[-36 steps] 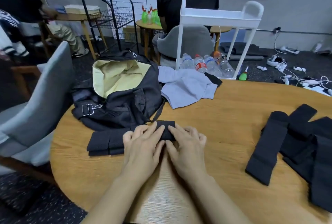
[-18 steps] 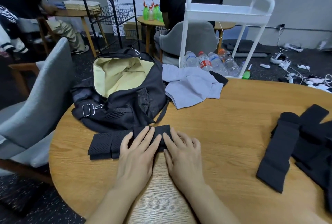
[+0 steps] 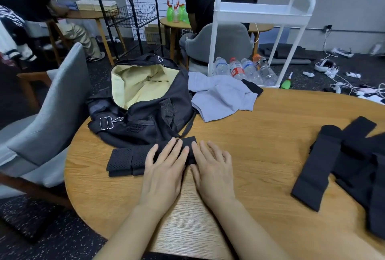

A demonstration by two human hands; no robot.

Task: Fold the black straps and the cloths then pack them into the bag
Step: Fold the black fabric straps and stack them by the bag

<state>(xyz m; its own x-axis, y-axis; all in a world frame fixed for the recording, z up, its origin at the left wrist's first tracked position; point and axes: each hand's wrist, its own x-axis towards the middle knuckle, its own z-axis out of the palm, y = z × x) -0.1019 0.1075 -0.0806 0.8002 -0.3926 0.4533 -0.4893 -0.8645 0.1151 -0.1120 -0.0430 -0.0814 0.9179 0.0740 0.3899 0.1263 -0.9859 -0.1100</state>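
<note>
A folded black perforated strap (image 3: 127,160) lies on the round wooden table (image 3: 260,155) just in front of the open black bag (image 3: 145,113) with pale yellow lining. My left hand (image 3: 164,168) and my right hand (image 3: 212,170) lie flat side by side on the strap's right end, fingers straight, pressing it down. A light grey cloth (image 3: 223,97) lies crumpled right of the bag, with a small black piece (image 3: 252,87) at its far edge. Several more black straps (image 3: 343,161) lie in a loose pile at the table's right side.
A grey chair (image 3: 48,113) stands at the table's left edge. Behind the table is a white trolley (image 3: 260,13) with water bottles (image 3: 243,70) on its bottom shelf. A person in black sits beyond it. Cables and chargers lie on the dark floor at the right.
Both hands have flattened and spread slightly along the strap's right end. The view has shifted a little, with the bag and straps sitting higher and further right in frame.
</note>
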